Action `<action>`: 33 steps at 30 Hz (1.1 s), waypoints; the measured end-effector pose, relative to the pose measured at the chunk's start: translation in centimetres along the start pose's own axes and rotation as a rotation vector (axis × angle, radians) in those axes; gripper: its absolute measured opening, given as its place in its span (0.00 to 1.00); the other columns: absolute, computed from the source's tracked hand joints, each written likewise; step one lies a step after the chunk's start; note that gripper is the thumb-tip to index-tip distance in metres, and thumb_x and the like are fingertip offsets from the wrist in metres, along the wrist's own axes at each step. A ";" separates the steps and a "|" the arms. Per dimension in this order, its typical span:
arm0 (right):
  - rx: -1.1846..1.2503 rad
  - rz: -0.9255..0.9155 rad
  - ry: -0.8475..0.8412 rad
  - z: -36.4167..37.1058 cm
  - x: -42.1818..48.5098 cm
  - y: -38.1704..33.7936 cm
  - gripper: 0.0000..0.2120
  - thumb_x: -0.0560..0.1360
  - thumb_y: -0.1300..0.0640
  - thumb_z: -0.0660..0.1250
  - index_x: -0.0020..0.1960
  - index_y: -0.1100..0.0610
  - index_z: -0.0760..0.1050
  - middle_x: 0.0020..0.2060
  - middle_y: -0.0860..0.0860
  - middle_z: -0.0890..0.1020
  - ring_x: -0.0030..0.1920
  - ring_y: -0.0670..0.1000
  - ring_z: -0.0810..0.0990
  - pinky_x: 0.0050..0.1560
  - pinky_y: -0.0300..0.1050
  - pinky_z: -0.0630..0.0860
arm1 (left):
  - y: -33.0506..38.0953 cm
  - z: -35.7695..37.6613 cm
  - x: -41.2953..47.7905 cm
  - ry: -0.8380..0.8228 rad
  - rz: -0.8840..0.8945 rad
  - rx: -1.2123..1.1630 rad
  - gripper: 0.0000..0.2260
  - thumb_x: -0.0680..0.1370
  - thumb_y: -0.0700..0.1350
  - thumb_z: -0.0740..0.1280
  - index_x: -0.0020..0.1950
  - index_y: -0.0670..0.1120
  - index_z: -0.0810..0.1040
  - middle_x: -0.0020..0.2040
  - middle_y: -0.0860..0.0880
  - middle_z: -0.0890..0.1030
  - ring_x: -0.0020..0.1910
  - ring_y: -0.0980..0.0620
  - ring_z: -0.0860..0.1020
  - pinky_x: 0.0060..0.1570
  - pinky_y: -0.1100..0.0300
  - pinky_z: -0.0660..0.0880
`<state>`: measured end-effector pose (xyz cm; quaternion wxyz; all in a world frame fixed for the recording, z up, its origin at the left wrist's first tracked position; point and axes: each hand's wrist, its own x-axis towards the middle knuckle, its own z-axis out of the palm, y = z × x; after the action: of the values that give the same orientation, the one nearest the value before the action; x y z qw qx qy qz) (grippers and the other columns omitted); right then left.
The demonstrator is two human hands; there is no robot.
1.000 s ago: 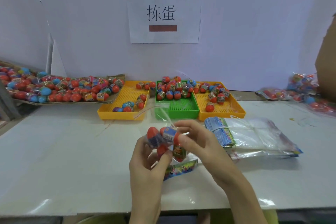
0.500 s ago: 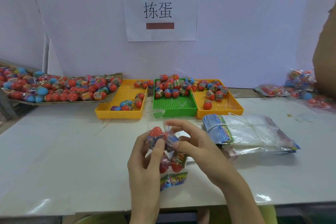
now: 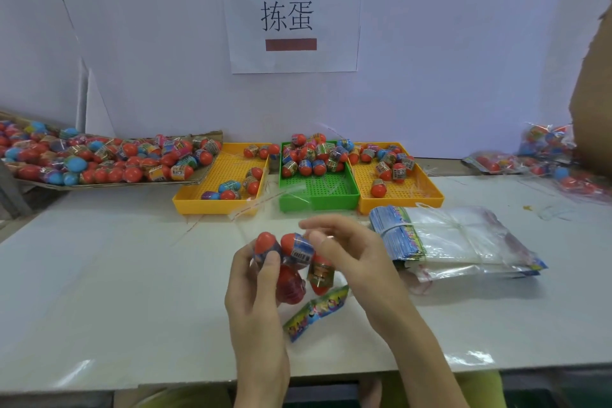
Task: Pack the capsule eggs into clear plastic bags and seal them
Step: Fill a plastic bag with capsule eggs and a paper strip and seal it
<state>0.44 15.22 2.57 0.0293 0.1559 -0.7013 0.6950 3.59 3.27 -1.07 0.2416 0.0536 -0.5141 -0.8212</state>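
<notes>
Over the white desk [image 3: 99,291], the left hand [image 3: 256,301] gripped a clear plastic bag with a colourful printed header strip [image 3: 316,310], its thumb pressed against one of the red capsule eggs [image 3: 293,247] bunched inside; how many eggs the bag held was hard to count, since the fingers covered some. The right hand [image 3: 354,255] was curled at the bag's top, thumb against an egg, but the transparent film there was nearly invisible, so its pinch could not be confirmed. The print on the eggs' label bands was too small to read. A white paper sign [image 3: 291,16] on the wall read "拣蛋" between two brown bars. Behind stood two yellow perforated trays [image 3: 198,200] flanking a green perforated tray [image 3: 318,189], all holding loose eggs. A banded stack of empty clear bags [image 3: 453,242] lay right of the hands, and packed bags at the far right edge were blurred and cut off.
</notes>
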 end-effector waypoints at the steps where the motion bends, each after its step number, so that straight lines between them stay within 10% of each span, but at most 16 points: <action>1: -0.023 0.019 -0.048 0.0 -0.1 0.0 0.10 0.72 0.49 0.72 0.53 0.43 0.84 0.47 0.43 0.83 0.46 0.44 0.82 0.46 0.39 0.79 | -0.1 -0.1 0.0 -0.004 -0.010 -0.004 0.12 0.73 0.56 0.68 0.53 0.53 0.82 0.48 0.50 0.86 0.48 0.55 0.85 0.39 0.65 0.79; 7: 0.055 0.139 -0.210 -1.1 -0.2 0.3 0.18 0.72 0.51 0.71 0.62 0.48 0.78 0.52 0.46 0.80 0.47 0.46 0.81 0.46 0.39 0.76 | 0.2 0.0 0.3 0.113 -0.020 -0.123 0.13 0.72 0.55 0.70 0.53 0.50 0.82 0.49 0.48 0.87 0.46 0.53 0.85 0.39 0.65 0.80; 12: 0.081 0.116 -0.138 -1.5 0.0 0.7 0.05 0.78 0.62 0.71 0.52 0.58 0.77 0.50 0.53 0.83 0.43 0.49 0.83 0.42 0.38 0.75 | 0.4 0.0 0.5 0.056 -0.015 -0.120 0.19 0.71 0.49 0.71 0.60 0.44 0.78 0.50 0.48 0.86 0.48 0.52 0.84 0.41 0.64 0.80; 24: -0.078 0.075 -0.214 -1.0 -0.2 0.8 0.13 0.70 0.57 0.76 0.53 0.47 0.79 0.51 0.47 0.83 0.49 0.58 0.82 0.51 0.53 0.79 | 0.1 -0.2 0.2 0.011 0.033 -0.074 0.11 0.69 0.44 0.73 0.51 0.50 0.84 0.49 0.45 0.86 0.47 0.49 0.85 0.39 0.64 0.79; 33: -0.163 -0.014 -0.133 -0.3 0.0 1.1 0.20 0.69 0.65 0.70 0.55 0.45 0.81 0.50 0.43 0.83 0.41 0.44 0.78 0.40 0.34 0.74 | 0.7 0.2 0.2 0.109 0.029 -0.085 0.07 0.71 0.52 0.71 0.47 0.57 0.85 0.47 0.52 0.86 0.48 0.55 0.83 0.42 0.67 0.78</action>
<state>0.10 15.55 1.48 0.0001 0.2038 -0.7549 0.6234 3.61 3.15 -0.35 0.2831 0.0805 -0.4656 -0.8347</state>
